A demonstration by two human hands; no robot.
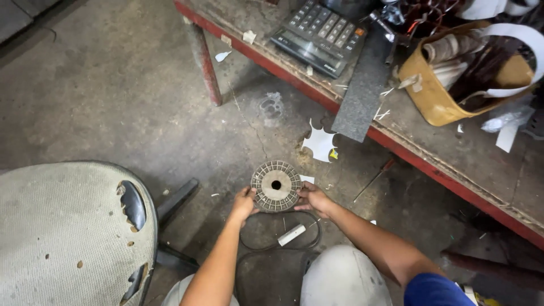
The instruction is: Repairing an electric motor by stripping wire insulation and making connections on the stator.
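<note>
Centre frame, low over the floor: left hand (pixel 243 204) and right hand (pixel 313 198) are gripping a slotted round motor core (pixel 276 185) from opposite sides, fingers curled on its rim, keeping it level above a black cable loop (pixel 280 235).

Slotted disc (pixel 276 186): grey-tan, radial lines. Workbench (pixel 430 136): grey top, red edge. Bucket (pixel 436 96): mustard yellow. Calculator (pixel 318 35): black.

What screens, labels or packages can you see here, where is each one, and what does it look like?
Dark grey desk calculator: on the red-edged workbench, top centre; slanted rectangle with a dark blank display strip and rows of grey keys.
Tan open-topped container: on the bench, upper right; rounded, holding pale rolled strips.
No legible labels or signs.
</note>
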